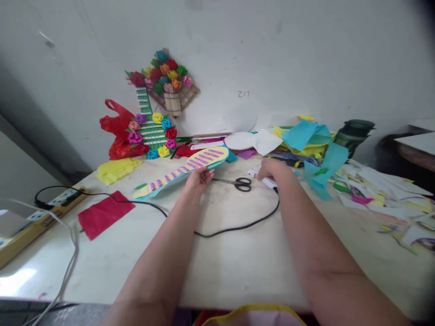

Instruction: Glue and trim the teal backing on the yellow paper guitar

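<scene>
My left hand (201, 179) pinches the lower edge of a guitar-shaped paper cutout (207, 158), yellow with purple stripes and a blue-green backing. The cutout is tilted, its wide end raised to the right and its narrow end low on the left. My right hand (271, 170) is closed round a white glue gun (269, 182), whose body is partly covered by the fingers. A black cord (238, 227) runs from it across the table. Between the two hands lie black-handled scissors (238, 183), their blades pointing left toward my left hand.
A flower-trimmed green paper guitar (146, 108) and a flower basket craft (172, 104) stand at the wall, by a red bag (118, 131). Red crepe paper (105, 215) and a power strip (56, 209) are left. Paper scraps (384, 185) and a dark bottle (353, 136) are right.
</scene>
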A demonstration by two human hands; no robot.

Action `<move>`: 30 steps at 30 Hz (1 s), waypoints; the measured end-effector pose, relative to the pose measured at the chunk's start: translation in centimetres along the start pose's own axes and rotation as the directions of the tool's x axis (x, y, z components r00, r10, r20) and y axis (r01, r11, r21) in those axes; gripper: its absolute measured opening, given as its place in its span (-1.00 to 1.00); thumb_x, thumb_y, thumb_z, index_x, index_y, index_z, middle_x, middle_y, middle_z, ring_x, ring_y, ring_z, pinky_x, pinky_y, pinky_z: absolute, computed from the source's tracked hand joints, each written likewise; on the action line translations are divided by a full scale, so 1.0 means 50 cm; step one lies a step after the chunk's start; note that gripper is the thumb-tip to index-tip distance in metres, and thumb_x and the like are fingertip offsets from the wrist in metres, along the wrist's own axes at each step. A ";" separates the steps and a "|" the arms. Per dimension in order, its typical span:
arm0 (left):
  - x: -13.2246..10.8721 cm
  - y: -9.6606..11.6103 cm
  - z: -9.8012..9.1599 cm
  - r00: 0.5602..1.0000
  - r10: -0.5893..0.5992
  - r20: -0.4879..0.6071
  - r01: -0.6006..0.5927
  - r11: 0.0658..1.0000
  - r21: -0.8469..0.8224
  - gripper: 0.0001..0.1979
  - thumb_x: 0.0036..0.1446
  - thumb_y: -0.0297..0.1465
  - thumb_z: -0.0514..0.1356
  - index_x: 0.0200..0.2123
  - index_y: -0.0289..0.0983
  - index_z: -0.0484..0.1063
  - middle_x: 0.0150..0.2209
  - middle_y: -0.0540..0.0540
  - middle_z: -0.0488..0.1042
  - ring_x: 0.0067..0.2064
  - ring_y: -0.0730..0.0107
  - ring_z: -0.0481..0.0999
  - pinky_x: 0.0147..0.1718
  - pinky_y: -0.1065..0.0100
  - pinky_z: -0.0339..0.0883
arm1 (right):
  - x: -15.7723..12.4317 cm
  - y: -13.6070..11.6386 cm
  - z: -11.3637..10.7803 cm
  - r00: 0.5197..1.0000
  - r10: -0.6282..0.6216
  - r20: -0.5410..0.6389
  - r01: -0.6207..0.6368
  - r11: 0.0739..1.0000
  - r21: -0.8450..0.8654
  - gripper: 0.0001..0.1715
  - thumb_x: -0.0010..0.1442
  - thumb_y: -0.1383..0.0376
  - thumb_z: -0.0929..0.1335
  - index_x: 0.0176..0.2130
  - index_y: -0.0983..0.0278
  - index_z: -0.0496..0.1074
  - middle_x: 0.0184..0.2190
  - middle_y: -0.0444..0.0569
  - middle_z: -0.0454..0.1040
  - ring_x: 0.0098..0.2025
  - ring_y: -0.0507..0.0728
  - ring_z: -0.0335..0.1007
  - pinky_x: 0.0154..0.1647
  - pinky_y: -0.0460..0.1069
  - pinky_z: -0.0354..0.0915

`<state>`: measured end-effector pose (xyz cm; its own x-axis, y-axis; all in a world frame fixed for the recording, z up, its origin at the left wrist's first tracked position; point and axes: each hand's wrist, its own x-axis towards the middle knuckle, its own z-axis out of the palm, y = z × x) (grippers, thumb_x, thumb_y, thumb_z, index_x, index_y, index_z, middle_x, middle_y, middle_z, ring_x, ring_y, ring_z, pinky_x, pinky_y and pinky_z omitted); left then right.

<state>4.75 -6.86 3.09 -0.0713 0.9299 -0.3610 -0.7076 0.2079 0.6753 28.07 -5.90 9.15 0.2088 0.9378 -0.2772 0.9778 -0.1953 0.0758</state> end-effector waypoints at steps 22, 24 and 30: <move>0.008 0.007 -0.009 0.999 -0.042 0.000 0.042 0.999 -0.001 -0.82 0.07 -0.57 0.02 -0.25 -0.46 0.35 -0.59 -0.19 0.45 -0.52 0.28 0.52 -0.45 0.31 0.46 | -0.039 -0.067 -0.003 0.737 -0.563 -0.374 0.582 0.249 0.774 -0.83 -0.08 0.29 0.38 -0.52 0.37 0.36 -0.66 -0.08 0.40 -0.75 -0.07 0.15 -0.67 -0.12 0.21; 0.007 0.008 -0.009 0.999 -0.045 0.002 0.045 0.999 0.000 -0.81 0.07 -0.57 0.02 -0.24 -0.46 0.35 -0.59 -0.18 0.45 -0.52 0.28 0.52 -0.44 0.31 0.46 | -0.043 -0.078 0.002 0.696 -0.624 -0.355 0.593 0.221 0.774 -0.77 -0.08 0.23 0.41 -0.50 0.36 0.36 -0.61 -0.06 0.45 -0.75 -0.08 0.15 -0.68 -0.12 0.21; 0.006 0.009 -0.009 0.998 -0.048 0.027 0.049 0.999 -0.010 -0.77 0.05 -0.55 0.01 -0.23 -0.48 0.36 -0.59 -0.20 0.45 -0.51 0.27 0.52 -0.42 0.30 0.45 | -0.046 -0.096 0.011 0.703 -0.648 -0.295 0.586 0.291 0.756 -0.66 -0.09 0.13 0.44 -0.43 0.32 0.34 -0.55 -0.04 0.47 -0.75 -0.09 0.13 -0.74 -0.13 0.16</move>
<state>4.11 -6.64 3.00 -0.0181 0.9265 -0.3758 -0.7170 0.2499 0.6507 22.89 -7.29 8.89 -0.4916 0.8700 0.0385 0.4199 0.2755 -0.8648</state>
